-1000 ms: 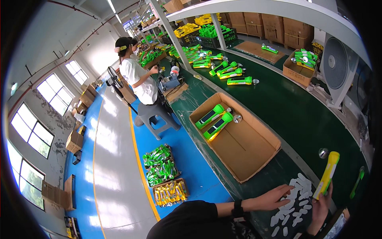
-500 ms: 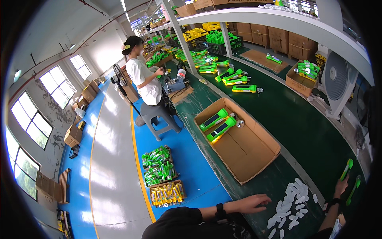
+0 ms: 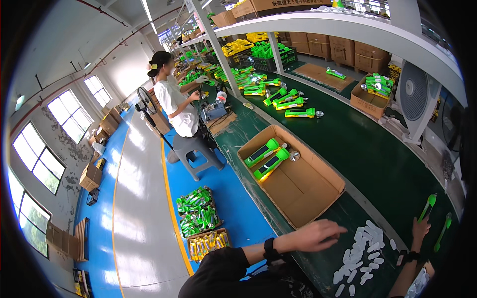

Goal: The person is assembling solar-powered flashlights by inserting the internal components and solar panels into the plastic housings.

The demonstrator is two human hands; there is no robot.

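Through the head camera, I see my left arm (image 3: 254,253) bent, the left hand (image 3: 313,237) back upward, fingers loosely spread and pointing right. My right arm (image 3: 406,278) extends farther forward; the right hand (image 3: 421,227) looks too small to read its grip.

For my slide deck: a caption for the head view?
Left hand beside loose white pieces, right hand at a slim green part.

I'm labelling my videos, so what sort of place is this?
Probably a factory assembly line: many green-and-yellow flashlights lie on a long green surface, a co-worker sits alongside, and cardboard cartons stand in a row behind.
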